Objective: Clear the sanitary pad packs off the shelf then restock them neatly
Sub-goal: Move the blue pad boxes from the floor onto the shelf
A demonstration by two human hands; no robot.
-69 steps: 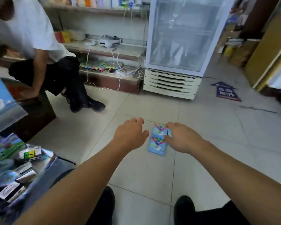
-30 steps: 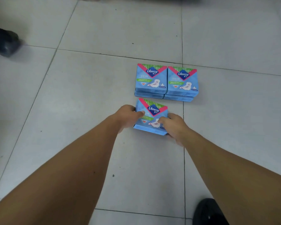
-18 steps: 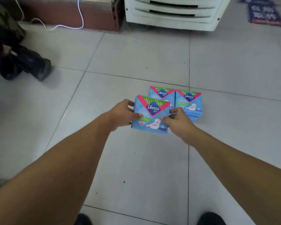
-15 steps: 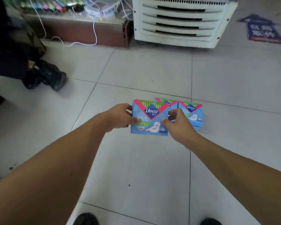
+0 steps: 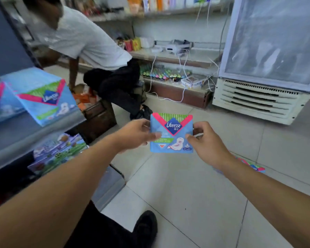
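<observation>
Grip: my left hand (image 5: 138, 134) and right hand (image 5: 203, 140) pinch the Libresse pack (image 5: 171, 134) by its side edges.
Advice: carry it level to the shelf (image 5: 16, 138) at nine o'clock, logo facing outward.

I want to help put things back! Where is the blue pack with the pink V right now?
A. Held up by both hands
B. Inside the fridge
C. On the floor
A: the left hand and right hand each pinch a side of the blue pack, lifted above the floor.

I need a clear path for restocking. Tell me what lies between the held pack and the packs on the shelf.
In the head view nothing lies between the held pack and the shelf packs: only open air over bare floor tile.
</observation>
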